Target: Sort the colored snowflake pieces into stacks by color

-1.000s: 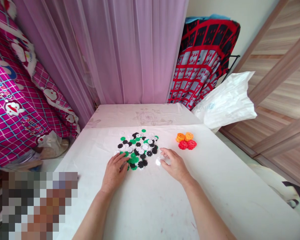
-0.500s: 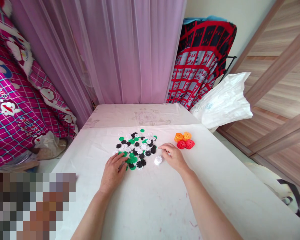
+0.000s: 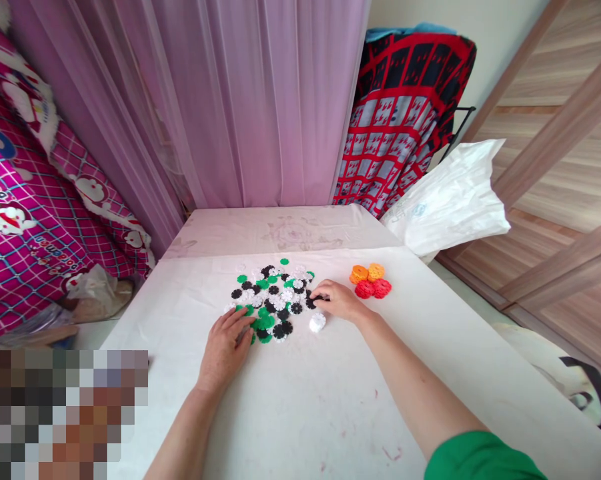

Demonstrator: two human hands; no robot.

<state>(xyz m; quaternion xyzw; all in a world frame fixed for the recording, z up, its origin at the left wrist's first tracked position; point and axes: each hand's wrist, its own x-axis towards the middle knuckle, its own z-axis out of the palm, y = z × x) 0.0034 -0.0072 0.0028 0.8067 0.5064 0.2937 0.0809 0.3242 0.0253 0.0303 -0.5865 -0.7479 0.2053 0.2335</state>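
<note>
A mixed pile of notched plastic snowflake discs lies on the table, with green discs (image 3: 265,321), black discs (image 3: 283,329) and white discs (image 3: 276,300) overlapping. My left hand (image 3: 226,339) rests against the pile's left side, fingers stretched out over green discs and holding nothing. At the right edge of the pile, my right hand (image 3: 341,300) pinches a black disc (image 3: 322,298) between thumb and fingertips. Just below that hand sits a small white stack of discs (image 3: 317,323). Farther right are orange stacks (image 3: 359,274) and red stacks (image 3: 365,289).
A white cloth covers the table (image 3: 300,407). A white plastic bag (image 3: 450,200) leans at the right rear edge. Behind hang a purple curtain (image 3: 260,100) and a red-patterned cloth (image 3: 400,127). Wooden wardrobe doors (image 3: 570,200) stand to the right.
My right hand has moved left to the pile's edge and closed on a black disc. My left hand stays at the pile's left side.
</note>
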